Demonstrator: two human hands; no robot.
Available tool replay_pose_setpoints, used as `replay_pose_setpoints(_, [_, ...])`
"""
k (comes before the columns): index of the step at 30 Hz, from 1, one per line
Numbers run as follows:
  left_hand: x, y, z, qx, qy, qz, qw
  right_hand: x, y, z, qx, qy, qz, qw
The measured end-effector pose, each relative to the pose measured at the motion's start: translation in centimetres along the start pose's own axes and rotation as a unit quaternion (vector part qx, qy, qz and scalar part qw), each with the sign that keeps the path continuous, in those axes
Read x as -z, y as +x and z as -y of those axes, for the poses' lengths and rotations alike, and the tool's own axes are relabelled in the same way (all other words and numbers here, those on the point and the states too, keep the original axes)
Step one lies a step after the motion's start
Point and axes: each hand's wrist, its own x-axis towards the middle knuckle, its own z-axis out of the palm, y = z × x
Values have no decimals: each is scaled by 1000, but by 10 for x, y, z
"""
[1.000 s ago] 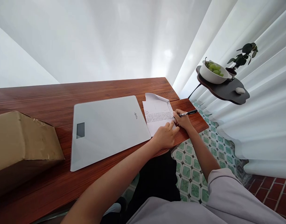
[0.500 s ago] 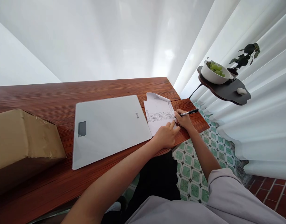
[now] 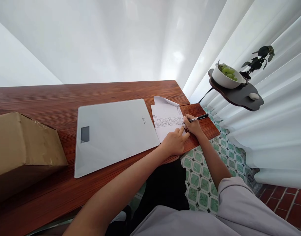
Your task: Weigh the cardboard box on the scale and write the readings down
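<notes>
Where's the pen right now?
In the head view, right of centre, the pen is in the right hand, its tip by the right edge of the paper.

There are two hands (image 3: 174,143), one pen (image 3: 199,118), one scale (image 3: 116,137), one box (image 3: 10,144), one bowl (image 3: 225,80) and one plant (image 3: 256,64).

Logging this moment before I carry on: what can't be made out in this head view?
Head view:
Writing on the paper: too small to read.
Paper's near edge: partly hidden by the left hand.
Pen: its lower barrel is hidden by the right hand; the tip is too small to tell whether it touches paper.
Cardboard box: far-left part cut off by the picture's left edge.
</notes>
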Motion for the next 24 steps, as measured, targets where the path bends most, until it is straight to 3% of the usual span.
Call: replay_pose_setpoints(24, [3,1,-1,-2,5,8,1000,0,1,0,3,-20,-12,1000])
